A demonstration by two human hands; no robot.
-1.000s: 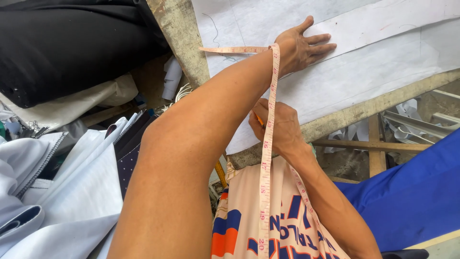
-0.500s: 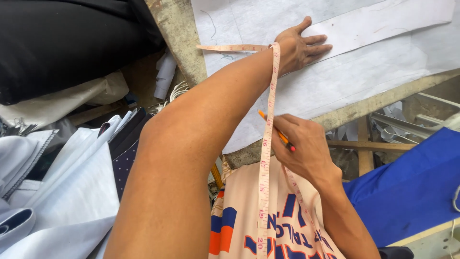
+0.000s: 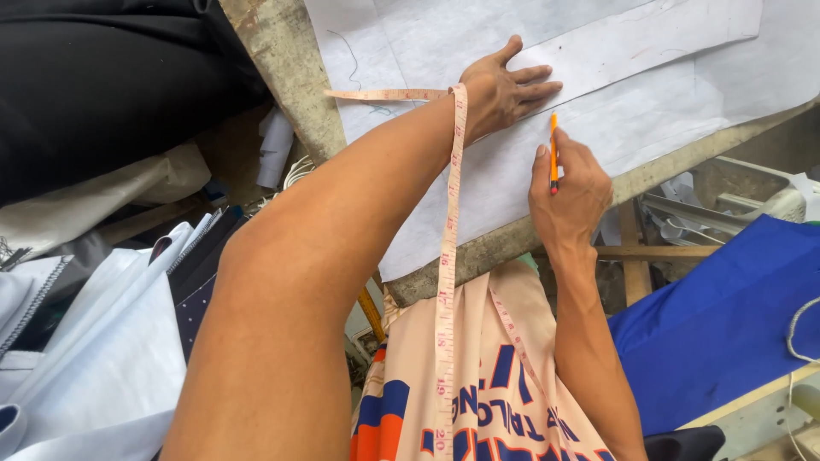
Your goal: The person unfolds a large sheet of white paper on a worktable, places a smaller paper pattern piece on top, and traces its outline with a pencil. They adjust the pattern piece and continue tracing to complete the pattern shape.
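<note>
The left hand (image 3: 511,88) lies flat and open, fingers spread, palm down on a long strip of white paper pattern (image 3: 649,43) that runs to the right across the far part of the table. It grips nothing; it only presses the strip against the larger sheet of pale grey-white fabric (image 3: 512,171) spread beneath it. Just near of it, the right hand (image 3: 568,192) is closed around a thin orange pencil (image 3: 553,149), held between thumb and fingers with the shaft pointing away from the person. The pencil's far end rests on the fabric just below the strip's near edge, close to the fingertips of the left hand.

A pale peach measuring tape with red marks (image 3: 450,222) hangs over the left forearm, one end trailing left across the fabric and the other dropping toward the person's peach shirt with blue and orange lettering (image 3: 478,401).

The fabric covers a worn, grey-brown wooden table (image 3: 286,68), whose bare edge shows at the left and along the near side. To the left, below the table, lie a heap of black cloth (image 3: 102,77) and a stack of folded white fabric pieces (image 3: 94,358). A bright blue cloth (image 3: 726,324) lies at the near right.
</note>
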